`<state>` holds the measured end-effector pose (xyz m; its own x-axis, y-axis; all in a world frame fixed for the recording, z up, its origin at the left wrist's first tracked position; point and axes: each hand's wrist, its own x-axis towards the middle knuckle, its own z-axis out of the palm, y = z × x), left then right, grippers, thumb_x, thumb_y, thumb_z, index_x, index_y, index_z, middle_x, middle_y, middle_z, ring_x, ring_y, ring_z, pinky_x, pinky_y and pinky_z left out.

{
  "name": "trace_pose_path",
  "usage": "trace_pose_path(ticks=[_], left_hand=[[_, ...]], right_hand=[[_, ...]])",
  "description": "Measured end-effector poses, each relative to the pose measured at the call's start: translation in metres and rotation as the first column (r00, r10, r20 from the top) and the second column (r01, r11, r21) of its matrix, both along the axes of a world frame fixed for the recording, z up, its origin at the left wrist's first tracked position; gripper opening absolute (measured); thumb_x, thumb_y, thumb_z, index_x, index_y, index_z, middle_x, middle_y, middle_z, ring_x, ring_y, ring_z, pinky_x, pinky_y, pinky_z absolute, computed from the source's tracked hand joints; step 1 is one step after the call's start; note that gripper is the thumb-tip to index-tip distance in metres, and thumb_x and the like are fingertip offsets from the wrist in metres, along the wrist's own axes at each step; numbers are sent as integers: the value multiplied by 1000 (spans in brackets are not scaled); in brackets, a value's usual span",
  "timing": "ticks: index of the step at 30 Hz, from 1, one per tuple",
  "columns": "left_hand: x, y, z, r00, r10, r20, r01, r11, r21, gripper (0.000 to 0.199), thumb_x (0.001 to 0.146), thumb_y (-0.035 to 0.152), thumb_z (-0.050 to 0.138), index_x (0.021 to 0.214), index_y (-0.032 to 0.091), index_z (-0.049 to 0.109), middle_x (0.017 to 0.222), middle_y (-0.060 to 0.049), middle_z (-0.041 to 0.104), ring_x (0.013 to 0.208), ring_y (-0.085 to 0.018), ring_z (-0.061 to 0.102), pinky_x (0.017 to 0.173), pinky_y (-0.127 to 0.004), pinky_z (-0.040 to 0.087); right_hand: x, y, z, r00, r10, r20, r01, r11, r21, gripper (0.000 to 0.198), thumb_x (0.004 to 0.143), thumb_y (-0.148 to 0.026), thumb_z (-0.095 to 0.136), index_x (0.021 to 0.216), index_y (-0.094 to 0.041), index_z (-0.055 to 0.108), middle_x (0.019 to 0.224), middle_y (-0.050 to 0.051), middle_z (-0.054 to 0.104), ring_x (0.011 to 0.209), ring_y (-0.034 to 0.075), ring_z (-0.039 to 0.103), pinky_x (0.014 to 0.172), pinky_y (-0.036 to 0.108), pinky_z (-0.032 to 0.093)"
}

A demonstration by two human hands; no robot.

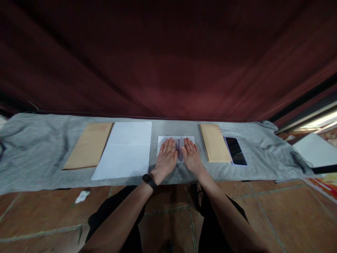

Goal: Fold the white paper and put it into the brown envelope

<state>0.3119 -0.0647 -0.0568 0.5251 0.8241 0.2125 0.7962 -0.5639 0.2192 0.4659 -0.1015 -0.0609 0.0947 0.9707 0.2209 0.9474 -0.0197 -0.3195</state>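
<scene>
Five things in a row on grey cloth (263, 140)
Farthest left of the hands, a brown paper (88, 146) meets a creased white sheet (126, 154); beside that sheet, the left hand (166, 154), dark band (149, 182) at its wrist, rests palm down, fingers straight, gripping nothing, on the left part of the small paper (179, 154), which shows between both hands; the right hand (192, 154) lies equally flat on its right part, thumb slightly apart, gripping nothing; just right of it, a narrow packet (216, 144), then a phone (236, 151), screen up
</scene>
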Motion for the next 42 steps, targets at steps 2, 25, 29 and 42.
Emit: trace_pose_path(ticks=[2, 25, 29, 42], left_hand=[[8, 7, -2, 999, -23, -24, 22, 1000, -22, 58, 100, 22, 27, 156, 6, 29, 164, -15, 30, 155, -25, 18, 126, -48, 21], [13, 26, -10, 987, 112, -112, -116, 993, -26, 60, 101, 26, 27, 156, 2, 29, 164, -18, 27, 154, -25, 21, 127, -46, 16], [9, 24, -12, 981, 141, -130, -144, 990, -10, 61, 101, 29, 29, 156, 1, 29, 164, -19, 25, 154, -26, 19, 127, -45, 15], [0, 16, -11, 962, 240, -134, -241, 971, 10, 64, 101, 33, 33, 154, -4, 29, 163, -23, 24, 154, -30, 18, 126, -46, 19]], right_hand=[[-10, 9, 1, 998, 57, -38, -58, 998, -21, 59, 108, -39, 13, 157, -13, 33, 161, 13, 36, 152, 23, 28, 122, 47, 26], [-10, 30, -25, 985, -101, 138, 91, 993, 76, 62, 107, -43, 29, 153, -3, 39, 157, 20, 40, 146, 31, 38, 120, 49, 26], [-4, 28, -30, 978, -140, 153, 123, 986, 116, 65, 107, -46, 28, 152, -1, 38, 155, 22, 43, 144, 31, 41, 119, 49, 29], [16, 15, -34, 964, -183, 193, 159, 979, 130, 69, 106, -48, 28, 151, 3, 37, 154, 28, 41, 143, 35, 41, 115, 51, 33]])
